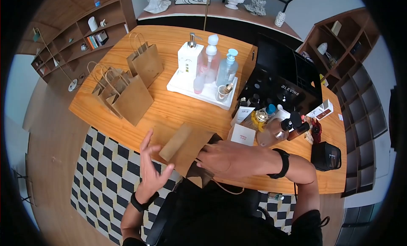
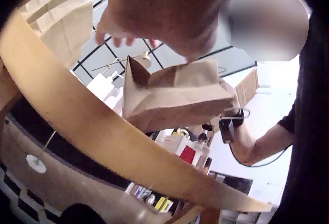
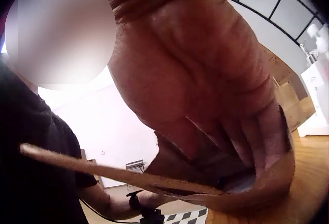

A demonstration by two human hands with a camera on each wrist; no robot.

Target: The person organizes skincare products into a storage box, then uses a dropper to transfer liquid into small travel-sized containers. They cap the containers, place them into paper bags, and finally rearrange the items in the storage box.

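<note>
The brown paper bag (image 1: 186,147) lies tilted at the near edge of the table (image 1: 169,112), its mouth toward the person. The right hand (image 1: 231,159) reaches into the mouth, fingers extended and nearly straight; whether their tips touch anything inside is hidden. The left hand (image 1: 152,171) is open beside the bag's base, fingers loosely spread. Other paper bags (image 1: 133,102) stand toward the left edge, and a white tray (image 1: 174,82) holding bottles (image 1: 228,70) sits near the far edge.

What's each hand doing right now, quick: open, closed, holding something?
Left hand: open, fingers spread, beside the brown paper bag.
Right hand: fingers inside the bag's mouth; whether they grip anything in there cannot be told.
</note>
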